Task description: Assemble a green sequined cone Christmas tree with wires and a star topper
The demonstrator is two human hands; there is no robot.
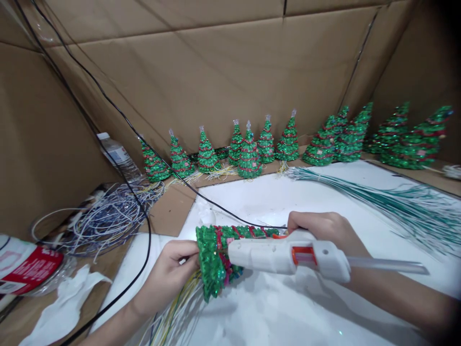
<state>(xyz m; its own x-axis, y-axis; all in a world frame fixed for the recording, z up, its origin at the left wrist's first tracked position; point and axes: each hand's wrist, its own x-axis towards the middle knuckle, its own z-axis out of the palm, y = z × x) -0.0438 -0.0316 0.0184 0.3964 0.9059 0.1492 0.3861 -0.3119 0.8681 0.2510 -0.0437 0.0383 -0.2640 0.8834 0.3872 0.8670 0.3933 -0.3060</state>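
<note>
In the head view, the left hand (pixel 173 269) is closing its grip around the wide bottom of a green glitter tree (pixel 214 262). The tree is lying on its side just above the table (pixel 288 312), near the front edge and a little left of the middle. The right hand (pixel 324 228) is wrapping its grip tight around a white glue gun (pixel 284 254), and the gun's nose is pressing into the side of the tree. The nose is sitting very close to the left fingers, so I think a small slip could burn them or drip glue on them. Thin yellow wires (pixel 176 307) are hanging from the tree's bottom under the left hand, and stray glue could be sticking them together. A black cord (pixel 144 230) is running from the back left corner across the table to the gun. It is looping low by the left arm, so a pull could be tugging the gun off its spot. A clear glue stick (pixel 389 265) is poking out of the gun's back over the right arm. A row of small trees (pixel 248 149) is standing along the back edge, and more leaning trees (pixel 360 137) are crowding the back right corner. A bunch of green wires (pixel 396 202) is fanning out toward the right edge, close to the right arm. A wire tangle (pixel 108 216), a water bottle (pixel 117 156) and a crumpled tissue (pixel 68 302) are lying on the left side.
</note>
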